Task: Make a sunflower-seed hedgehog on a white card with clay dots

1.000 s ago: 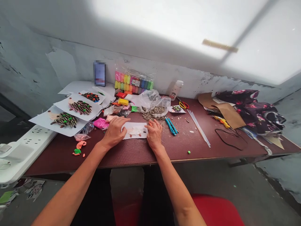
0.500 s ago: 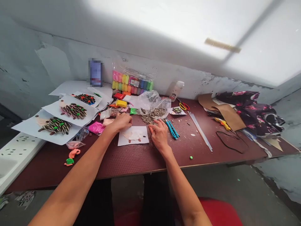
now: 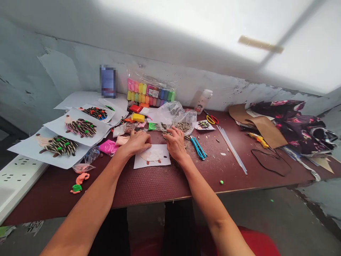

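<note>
A white card (image 3: 138, 160) lies on the dark red table, bearing a pale clay shape (image 3: 154, 155) with small brown pieces below it and a dark dot at its right. At the card's upper left edge rests my left hand (image 3: 139, 142), fingers bent together; whatever they may hold is hidden. My right hand (image 3: 176, 144) is over the card's upper right corner, fingers apart and reaching to the near edge of a pile of striped seeds (image 3: 183, 127). Nothing shows between its fingers. A clear plastic bag (image 3: 173, 112) lies behind the seeds.
Finished-looking seed hedgehog cards (image 3: 64, 144) overlap at the left, near a white power strip (image 3: 18, 177). Coloured clay packs (image 3: 151, 96) lean against the wall. To the right are a teal cutter (image 3: 198, 148), scissors (image 3: 211, 119), clear sticks (image 3: 231, 149) and a glue gun (image 3: 259, 140).
My right hand has moved up and left, from beside the card to over its corner and the seeds. My left hand has shifted slightly. The camera view has moved a little.
</note>
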{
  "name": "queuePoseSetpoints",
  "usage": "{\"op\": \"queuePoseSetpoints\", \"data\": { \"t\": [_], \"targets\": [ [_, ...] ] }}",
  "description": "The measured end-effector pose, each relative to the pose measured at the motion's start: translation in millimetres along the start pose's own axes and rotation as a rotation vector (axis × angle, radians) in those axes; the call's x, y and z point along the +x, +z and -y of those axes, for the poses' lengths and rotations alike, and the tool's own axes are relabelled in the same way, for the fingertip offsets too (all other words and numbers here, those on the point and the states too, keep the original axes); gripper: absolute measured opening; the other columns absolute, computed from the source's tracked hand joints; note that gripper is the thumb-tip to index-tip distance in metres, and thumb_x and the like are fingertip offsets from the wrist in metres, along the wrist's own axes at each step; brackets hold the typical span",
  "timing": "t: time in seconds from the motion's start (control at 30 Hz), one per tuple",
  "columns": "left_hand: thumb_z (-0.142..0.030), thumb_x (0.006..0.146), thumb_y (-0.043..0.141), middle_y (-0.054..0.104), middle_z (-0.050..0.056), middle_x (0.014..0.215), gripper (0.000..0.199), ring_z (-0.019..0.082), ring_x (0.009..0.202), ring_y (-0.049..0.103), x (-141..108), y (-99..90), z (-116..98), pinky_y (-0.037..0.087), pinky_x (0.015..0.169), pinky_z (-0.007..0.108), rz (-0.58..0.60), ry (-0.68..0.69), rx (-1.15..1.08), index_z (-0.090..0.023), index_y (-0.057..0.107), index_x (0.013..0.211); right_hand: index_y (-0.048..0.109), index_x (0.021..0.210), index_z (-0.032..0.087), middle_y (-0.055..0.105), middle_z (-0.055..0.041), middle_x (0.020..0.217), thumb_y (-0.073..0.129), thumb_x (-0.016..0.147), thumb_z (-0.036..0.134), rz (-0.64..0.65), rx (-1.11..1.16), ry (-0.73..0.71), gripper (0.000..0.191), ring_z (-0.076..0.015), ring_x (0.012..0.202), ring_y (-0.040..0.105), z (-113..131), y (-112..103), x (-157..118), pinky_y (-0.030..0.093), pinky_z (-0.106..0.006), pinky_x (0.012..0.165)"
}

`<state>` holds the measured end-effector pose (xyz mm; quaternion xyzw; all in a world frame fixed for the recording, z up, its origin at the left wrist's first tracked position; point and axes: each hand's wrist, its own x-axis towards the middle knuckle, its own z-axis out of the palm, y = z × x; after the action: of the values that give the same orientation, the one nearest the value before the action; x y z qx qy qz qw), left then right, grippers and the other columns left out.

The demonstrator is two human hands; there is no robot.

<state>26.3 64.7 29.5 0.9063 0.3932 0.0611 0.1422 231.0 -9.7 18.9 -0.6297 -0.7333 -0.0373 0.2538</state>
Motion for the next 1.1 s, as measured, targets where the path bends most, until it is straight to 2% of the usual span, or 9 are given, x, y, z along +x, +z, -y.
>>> {"op": "queuePoseSetpoints", "data": {
  "t": [0.07,0.2,0.33,0.53,0.67,0.77,0.9,1.1],
  "targets": [
    [-0.033,0.078,0.055,0.074,0.009,0.103,0.021,0.033,0.106,0.061,-1,0.4,0,0.043,0.091,0.047,-0.004,-0.015,-0.016,-0.024,0.072,0.087,0.079,0.107,0.026,0.067,-0.0072,0.133,0.054,0.086,0.002,0.004,0.013,-0.012,0.04,-0.0263,0.139,0.043,-1,-3,-8,0.03,-0.048,0.116],
    [-0.03,0.078,0.055,0.074,0.009,0.097,0.018,0.032,0.102,0.062,0,3.0,1,0.043,0.09,0.046,0.009,-0.004,-0.043,-0.023,0.071,0.081,0.08,0.104,0.027,0.068,-0.006,0.131,0.052,0.09,0.004,0.002,0.033,-0.022,0.039,-0.0253,0.138,0.045,-1,-11,-27,0.032,-0.047,0.114],
    [-0.031,0.078,0.055,0.075,0.008,0.094,0.019,0.031,0.101,0.062,3,5.9,3,0.043,0.089,0.044,0.008,-0.006,-0.046,-0.023,0.071,0.081,0.08,0.1,0.028,0.069,-0.0062,0.129,0.05,0.092,0.004,0.03,0.04,-0.049,0.039,-0.0246,0.137,0.047,3,-10,-43,0.034,-0.046,0.113],
    [-0.029,0.077,0.056,0.074,0.008,0.092,0.017,0.031,0.099,0.062,4,10.5,4,0.043,0.088,0.044,-0.018,-0.014,-0.043,-0.023,0.072,0.082,0.079,0.106,0.027,0.063,-0.0074,0.139,0.053,0.087,0.001,0.113,0.024,-0.046,0.042,-0.0262,0.14,0.043,10,-5,-49,0.034,-0.049,0.113],
    [-0.019,0.077,0.054,0.074,0.006,0.103,0.028,0.029,0.107,0.061,7,15.3,-1,0.042,0.092,0.044,-0.068,0.057,-0.068,-0.026,0.074,0.095,0.079,0.105,0.026,0.063,-0.0082,0.139,0.054,0.087,0.002,0.131,0.019,-0.045,0.039,-0.0269,0.14,0.043,11,-5,-50,0.034,-0.05,0.112],
    [-0.016,0.08,0.051,0.074,0.006,0.104,0.034,0.028,0.111,0.061,9,17.6,-4,0.04,0.095,0.043,-0.03,0.108,-0.101,-0.028,0.076,0.1,0.079,0.103,0.026,0.064,-0.0083,0.138,0.056,0.086,0.002,0.123,0.023,-0.048,0.038,-0.0269,0.14,0.043,12,-6,-50,0.034,-0.05,0.112],
    [-0.018,0.084,0.049,0.076,0.005,0.107,0.035,0.027,0.109,0.064,11,17.0,-4,0.041,0.095,0.042,0.011,0.105,-0.151,-0.027,0.077,0.103,0.079,0.101,0.026,0.065,-0.0072,0.135,0.056,0.085,0.002,0.12,0.024,-0.06,0.037,-0.0265,0.139,0.044,14,-9,-52,0.034,-0.049,0.112],
    [-0.027,0.089,0.045,0.077,0.007,0.112,0.039,0.028,0.109,0.064,6,4.2,-7,0.04,0.097,0.042,0.08,0.108,-0.149,-0.026,0.078,0.109,0.079,0.102,0.026,0.066,-0.0074,0.133,0.055,0.085,0.001,0.118,0.036,-0.059,0.039,-0.0267,0.139,0.045,14,-9,-57,0.033,-0.049,0.112]
  ]
}}
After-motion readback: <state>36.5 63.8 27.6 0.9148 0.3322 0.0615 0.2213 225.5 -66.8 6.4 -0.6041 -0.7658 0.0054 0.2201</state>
